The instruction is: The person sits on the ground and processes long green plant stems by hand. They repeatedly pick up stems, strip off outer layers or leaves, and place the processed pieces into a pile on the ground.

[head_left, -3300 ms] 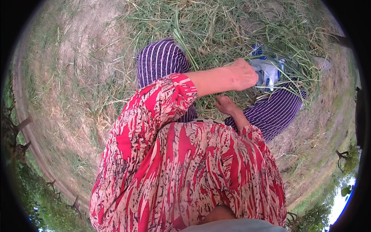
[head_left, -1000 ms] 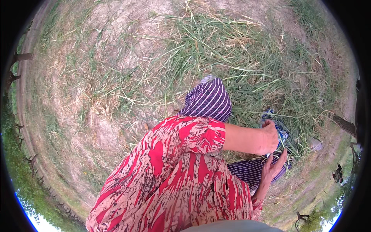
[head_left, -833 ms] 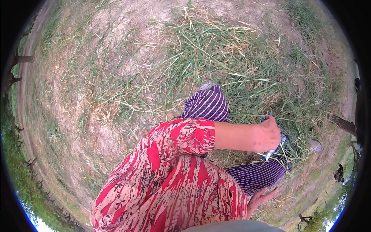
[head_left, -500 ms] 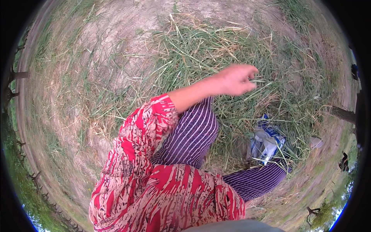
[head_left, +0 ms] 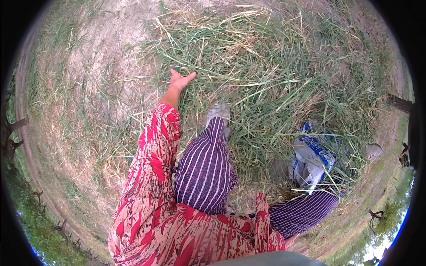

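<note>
My left hand reaches forward to the near left edge of a pile of cut green grass. Its thumb and a finger stand apart, and I see nothing held between them. Loose blades lie around the fingertips and hide part of them. At the lower right, a small patch of skin shows past the patterned red cloth beside my thigh. It may be my right hand, but no fingers can be made out.
A crumpled blue and white plastic bag lies near my right leg, partly under grass. My striped left leg and shoe stretch toward the pile. Another shoe shows at right. Dry soil borders the pile; tree trunks stand farther out.
My left hand has swung from over the grass at right back to the pile's left edge. The left shoe and leg, covered by the arm before, now show.
</note>
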The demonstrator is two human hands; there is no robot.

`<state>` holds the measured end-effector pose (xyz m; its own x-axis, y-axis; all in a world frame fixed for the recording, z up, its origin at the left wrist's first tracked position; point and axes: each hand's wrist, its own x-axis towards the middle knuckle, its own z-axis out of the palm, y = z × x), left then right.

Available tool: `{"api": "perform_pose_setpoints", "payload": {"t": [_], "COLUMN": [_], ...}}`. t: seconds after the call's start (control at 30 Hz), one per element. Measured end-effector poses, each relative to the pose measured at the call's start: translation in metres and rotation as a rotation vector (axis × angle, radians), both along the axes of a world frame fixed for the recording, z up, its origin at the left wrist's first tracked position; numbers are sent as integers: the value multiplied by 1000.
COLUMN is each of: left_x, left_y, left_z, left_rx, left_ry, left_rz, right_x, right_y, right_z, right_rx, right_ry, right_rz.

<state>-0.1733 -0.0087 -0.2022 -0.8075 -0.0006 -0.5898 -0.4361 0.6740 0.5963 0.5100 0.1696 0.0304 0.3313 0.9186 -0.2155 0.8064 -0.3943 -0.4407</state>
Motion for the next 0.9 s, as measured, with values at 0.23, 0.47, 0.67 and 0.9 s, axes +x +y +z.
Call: {"api": "perform_pose_setpoints", "payload": {"t": [0.23, 0.47, 0.67, 0.9], "left_x": [64, 131, 157, 188], "left_y": [-7, -26, -54, -139], "left_z": [41, 66, 127, 124], "left_rx": [381, 409, 304, 446], "left_ry": [-273, -176, -51, 12], "left_rz": [48, 122, 80, 235], "right_x": [2, 16, 26, 25], "right_y": [10, 16, 24, 24], "right_z": [9, 30, 39, 38], "right_rx": [10, 54, 92, 128], "right_ry": [53, 158, 271, 395], "right_rz": [53, 161, 239, 292]}}
